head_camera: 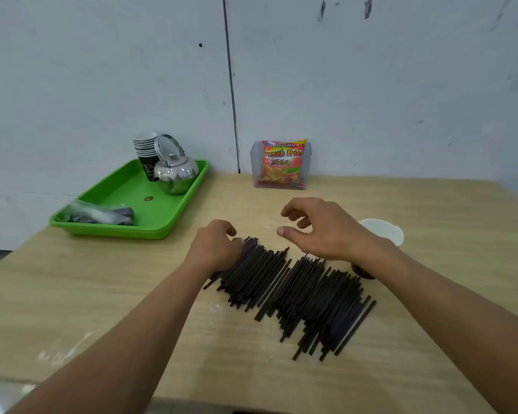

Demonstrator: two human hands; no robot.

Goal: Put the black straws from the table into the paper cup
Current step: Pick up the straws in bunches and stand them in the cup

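Observation:
A wide pile of black straws (299, 294) lies spread on the wooden table (102, 294), running from upper left to lower right. My left hand (214, 249) sits at the pile's far left end, fingers curled against the straw tips. Whether it grips any straws is hidden. My right hand (320, 231) hovers just above the pile's far edge with loosely bent fingers and nothing in it. The paper cup (385, 231), white inside, stands upright right of the pile, partly hidden behind my right wrist.
A green tray (132, 198) at the back left holds a steel kettle (175, 171), a stack of cups (145, 153) and a plastic bag of dark items (102, 215). A clear holder with a snack packet (281, 164) stands against the wall.

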